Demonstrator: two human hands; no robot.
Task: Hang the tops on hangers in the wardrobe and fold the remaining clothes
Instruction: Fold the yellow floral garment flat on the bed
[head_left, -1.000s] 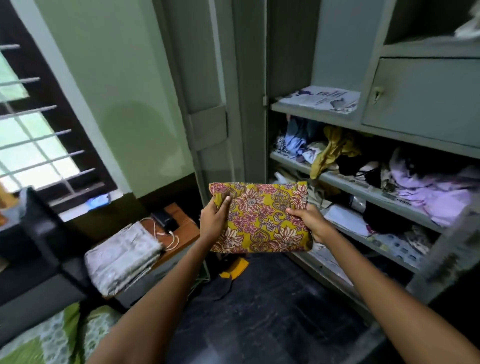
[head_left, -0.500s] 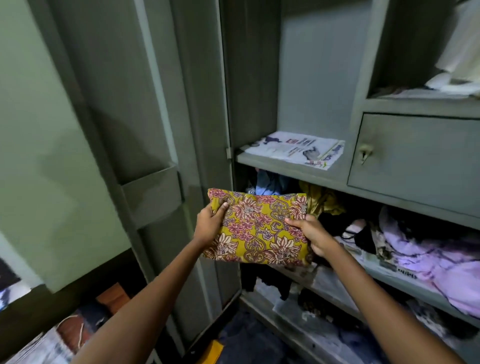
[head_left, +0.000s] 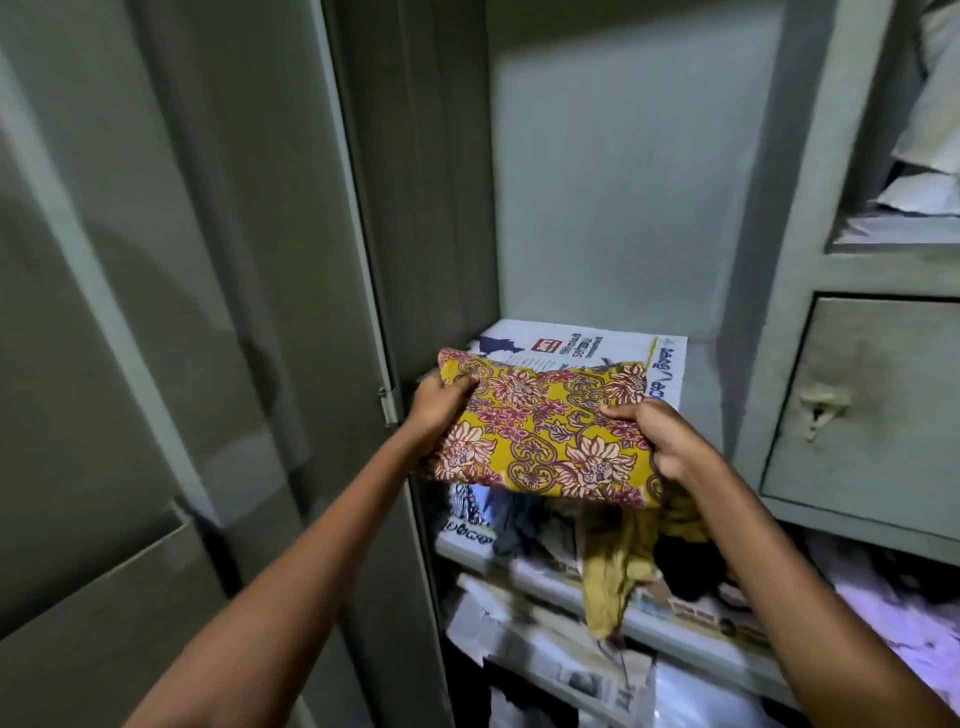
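Head view: folded floral cloth (head_left: 543, 434) held level, long axis running left-right, left hand (head_left: 435, 410) and right hand (head_left: 662, 441) pinching its short ends. Newspaper-lined shelf (head_left: 587, 348) sits straight ahead, just beyond it, so probably a forward slide.

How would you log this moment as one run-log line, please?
stage: shelving | held: folded floral cloth | left hand: gripping | right hand: gripping | target: newspaper-lined shelf

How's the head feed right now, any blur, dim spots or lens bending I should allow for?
Head view: the folded floral cloth and both hands, left hand and right hand, are fairly sharp; the lower shelves are smeared and dim; the wardrobe door lies in soft shadow, its edges bowed by the wide lens.
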